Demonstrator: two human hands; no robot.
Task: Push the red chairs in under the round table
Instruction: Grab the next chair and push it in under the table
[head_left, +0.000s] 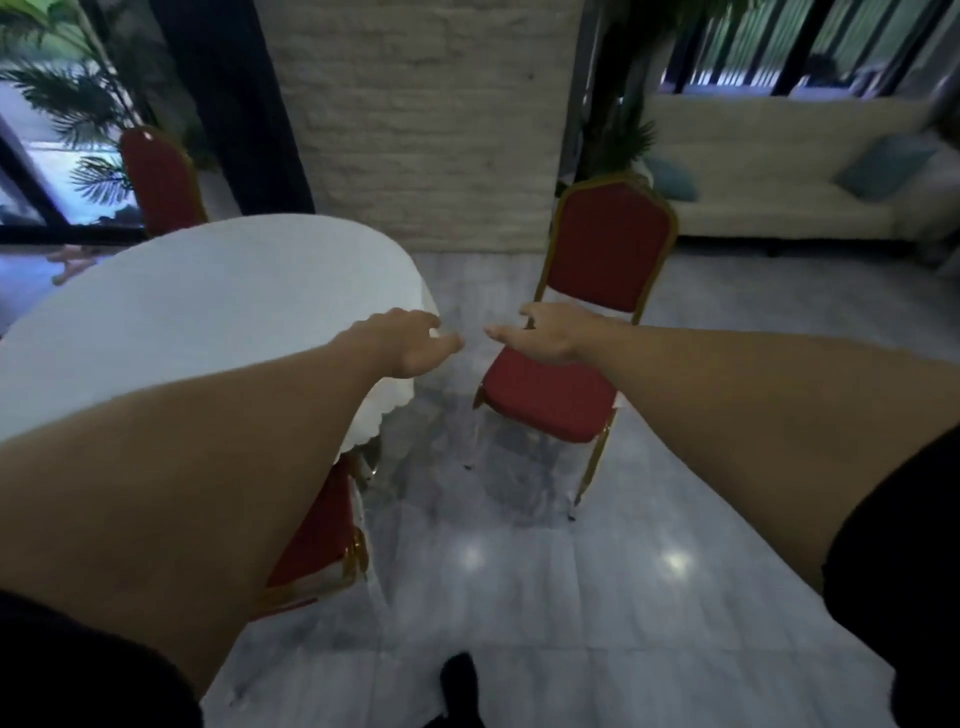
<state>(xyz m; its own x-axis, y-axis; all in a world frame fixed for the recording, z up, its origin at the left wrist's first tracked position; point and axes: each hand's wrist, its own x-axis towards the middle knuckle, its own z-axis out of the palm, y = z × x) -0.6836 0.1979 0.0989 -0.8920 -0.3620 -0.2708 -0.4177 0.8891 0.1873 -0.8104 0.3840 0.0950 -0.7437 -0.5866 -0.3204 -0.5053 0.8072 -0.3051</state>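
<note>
Both hands reach forward, fingers spread and empty: left hand (410, 343) over the round table (208, 306) edge, right hand (545, 335) above the pulled-out red chair (582, 332) standing apart from it.

You have three red chairs in view: one standing clear (587, 332), one tucked at the near edge (322, 535), and one at the far side (161, 176). You see one round worktop (208, 291) under one white cloth. You have two hands out: the left hand (410, 340) and the right hand (545, 332), both empty. Beyond, you can count one cream sofa (769, 171) carrying two blue cushions, (883, 166) and (672, 179).
</note>
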